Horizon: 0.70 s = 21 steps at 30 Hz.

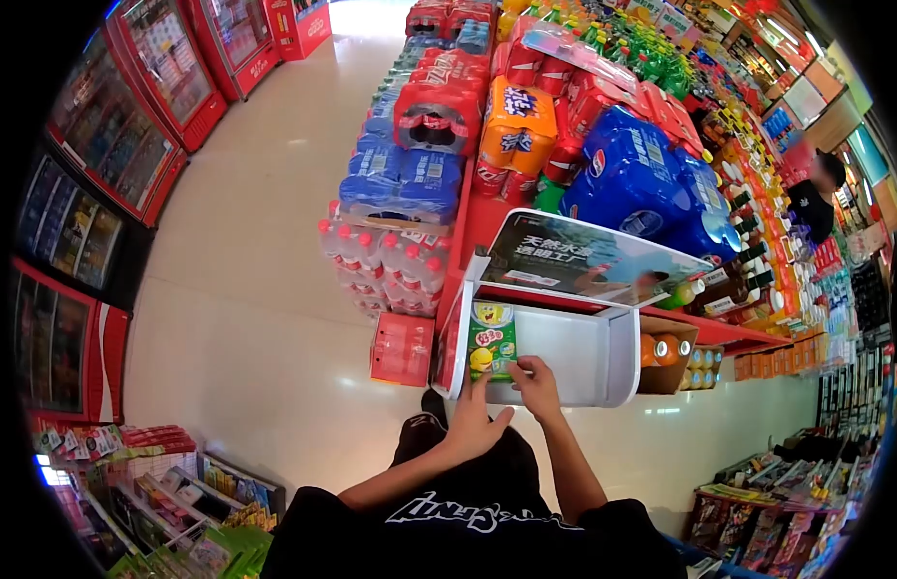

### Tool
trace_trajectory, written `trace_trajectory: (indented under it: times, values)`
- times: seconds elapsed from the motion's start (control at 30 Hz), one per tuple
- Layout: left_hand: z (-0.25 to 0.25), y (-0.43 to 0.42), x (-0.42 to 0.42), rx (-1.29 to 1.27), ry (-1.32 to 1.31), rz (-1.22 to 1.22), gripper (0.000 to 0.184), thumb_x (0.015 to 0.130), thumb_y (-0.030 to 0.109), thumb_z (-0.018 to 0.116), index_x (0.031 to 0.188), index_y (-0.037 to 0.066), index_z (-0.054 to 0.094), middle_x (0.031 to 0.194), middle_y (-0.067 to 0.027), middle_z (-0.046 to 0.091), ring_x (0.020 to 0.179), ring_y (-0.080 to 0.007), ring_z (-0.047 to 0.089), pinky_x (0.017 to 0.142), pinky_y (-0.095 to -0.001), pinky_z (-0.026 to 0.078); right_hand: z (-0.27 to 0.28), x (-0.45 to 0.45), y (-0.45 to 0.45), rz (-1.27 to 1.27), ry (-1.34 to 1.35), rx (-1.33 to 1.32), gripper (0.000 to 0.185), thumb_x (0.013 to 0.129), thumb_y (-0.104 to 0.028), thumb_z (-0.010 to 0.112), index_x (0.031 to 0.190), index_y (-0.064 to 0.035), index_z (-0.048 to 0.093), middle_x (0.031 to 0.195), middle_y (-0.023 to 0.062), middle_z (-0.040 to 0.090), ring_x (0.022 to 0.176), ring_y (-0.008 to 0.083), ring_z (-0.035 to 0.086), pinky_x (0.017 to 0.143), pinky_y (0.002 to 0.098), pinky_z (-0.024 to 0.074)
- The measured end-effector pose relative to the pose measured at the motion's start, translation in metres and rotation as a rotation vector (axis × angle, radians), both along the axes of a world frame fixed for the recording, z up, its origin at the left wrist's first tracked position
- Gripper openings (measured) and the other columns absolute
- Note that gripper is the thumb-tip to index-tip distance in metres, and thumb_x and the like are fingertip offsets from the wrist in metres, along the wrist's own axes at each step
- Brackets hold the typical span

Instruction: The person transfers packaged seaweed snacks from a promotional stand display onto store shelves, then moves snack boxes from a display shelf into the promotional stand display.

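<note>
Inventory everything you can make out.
Packet: one, green, tray's left side
Tray: one, white, before person
Signboard: one, mostly dark, tray's far edge
Drink packs: many, multicoloured, upper middle
Bottles: several, pink caps, beyond box
Box: one, red, left of tray
Coolers: several, red and black, left
Racked goods: many, multicoloured, bottom corners
Other person: one, dark clothing, far right
Shirt: one, black, bottom
Left hand: one, bare, packet's near edge
Right hand: one, bare, packet's right edge

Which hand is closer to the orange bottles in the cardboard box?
Right. The right hand is at the green packet's lower right corner, on the side toward the orange bottles; the left hand is farther left, at its lower edge.
</note>
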<state>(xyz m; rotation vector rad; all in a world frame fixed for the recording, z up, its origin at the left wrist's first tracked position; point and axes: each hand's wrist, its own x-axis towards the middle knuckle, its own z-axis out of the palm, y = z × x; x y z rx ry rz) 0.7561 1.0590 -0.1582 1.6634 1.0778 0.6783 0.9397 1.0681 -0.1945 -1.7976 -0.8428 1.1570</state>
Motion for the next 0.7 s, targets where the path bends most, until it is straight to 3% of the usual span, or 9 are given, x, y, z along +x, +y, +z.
trace_trajectory:
  times: [0.03,0.33,0.4,0.47,0.5,0.6,0.7]
  values:
    - [-0.001,0.001,0.0,-0.065,0.011,-0.018,0.085,0.092,0.027,0.074,0.155,-0.005,0.027,0.16,-0.0448,0.014,0.154,-0.055,0.013,0.124,-0.0521,0.023,-0.002,0.0,0.0,0.011,-0.011,-0.01,0.036,0.095,-0.025,0.076,0.113,0.0041,0.066,0.104,0.0122,0.071,0.087,0.0168,0.068,0.07,0.0303,0.0576]
    - [0.004,0.008,0.005,-0.241,-0.044,0.04,0.081,0.093,0.027,0.074,0.154,-0.003,0.03,0.16,-0.0454,0.009,0.154,-0.0524,0.017,0.123,-0.0511,0.026,-0.04,0.007,0.014,0.144,-0.035,0.026,0.032,0.092,-0.02,0.08,0.107,0.0045,0.065,0.097,0.0133,0.071,0.079,0.0159,0.067,0.068,0.0294,0.0563]
    - [-0.002,0.005,0.01,-0.271,-0.109,0.089,0.079,0.093,0.028,0.074,0.152,-0.004,0.033,0.157,-0.0458,0.014,0.149,-0.0539,0.021,0.121,-0.0512,0.029,-0.044,0.009,0.014,0.166,-0.015,0.045,0.032,0.092,-0.02,0.08,0.106,0.0041,0.064,0.096,0.0133,0.071,0.077,0.0157,0.067,0.068,0.0294,0.0563]
    - [-0.002,0.001,0.012,-0.063,0.098,0.106,0.078,0.091,0.028,0.074,0.149,-0.005,0.035,0.15,-0.0439,0.031,0.138,-0.0565,0.041,0.114,-0.0528,0.039,-0.044,0.01,0.015,0.186,0.007,0.065,0.032,0.092,-0.021,0.08,0.106,0.0037,0.064,0.096,0.0134,0.072,0.076,0.0155,0.067,0.068,0.0297,0.0566]
    - [-0.003,-0.001,0.015,-0.041,0.172,0.098,0.077,0.092,0.029,0.074,0.149,-0.005,0.035,0.156,-0.0471,0.017,0.147,-0.0566,0.029,0.117,-0.052,0.037,-0.044,0.01,0.014,0.201,-0.025,0.075,0.033,0.093,-0.021,0.08,0.106,0.0039,0.063,0.096,0.0138,0.072,0.076,0.0162,0.068,0.068,0.0305,0.0569]
    - [-0.002,-0.009,0.024,-0.178,0.135,0.093,0.076,0.094,0.03,0.073,0.149,-0.005,0.034,0.159,-0.0486,0.007,0.152,-0.0574,0.016,0.12,-0.0529,0.032,-0.047,0.008,0.016,0.229,-0.104,0.124,0.034,0.093,-0.022,0.079,0.107,0.0043,0.062,0.097,0.0152,0.073,0.077,0.0194,0.071,0.07,0.0335,0.0577]
    - [-0.001,-0.013,0.033,-0.189,0.095,0.128,0.077,0.092,0.03,0.075,0.15,-0.005,0.037,0.159,-0.0493,0.007,0.155,-0.054,0.005,0.123,-0.0515,0.024,-0.047,0.007,0.011,0.236,-0.138,0.159,0.036,0.093,-0.024,0.078,0.109,0.0045,0.062,0.097,0.0169,0.073,0.08,0.0245,0.073,0.071,0.0372,0.0585]
